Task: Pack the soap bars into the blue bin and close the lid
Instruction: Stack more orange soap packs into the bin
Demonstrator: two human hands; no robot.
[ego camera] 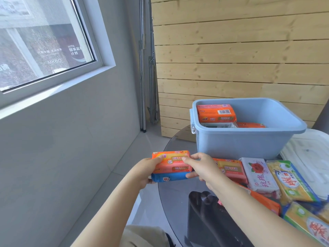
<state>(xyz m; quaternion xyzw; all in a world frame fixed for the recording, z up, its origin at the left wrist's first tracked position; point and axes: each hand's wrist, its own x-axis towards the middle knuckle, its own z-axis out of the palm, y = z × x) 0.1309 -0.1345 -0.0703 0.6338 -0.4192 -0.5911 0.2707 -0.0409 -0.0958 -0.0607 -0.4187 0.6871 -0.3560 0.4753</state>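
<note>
Left hand (146, 172) and right hand (201, 168) each grip the stacked soap bars (171, 165) near the blue bin (240, 143)

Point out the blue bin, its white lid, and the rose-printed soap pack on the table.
blue bin (236, 145), head view, on its bare front wall.
white lid (309, 157), head view, on its flat top, lying right of the bin.
rose-printed soap pack (260, 175), head view, on the wrapper's middle.

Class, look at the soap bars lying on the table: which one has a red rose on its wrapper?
The white-wrapped soap bar, lying between an orange bar and a yellow bar; no other shows a rose.
</note>
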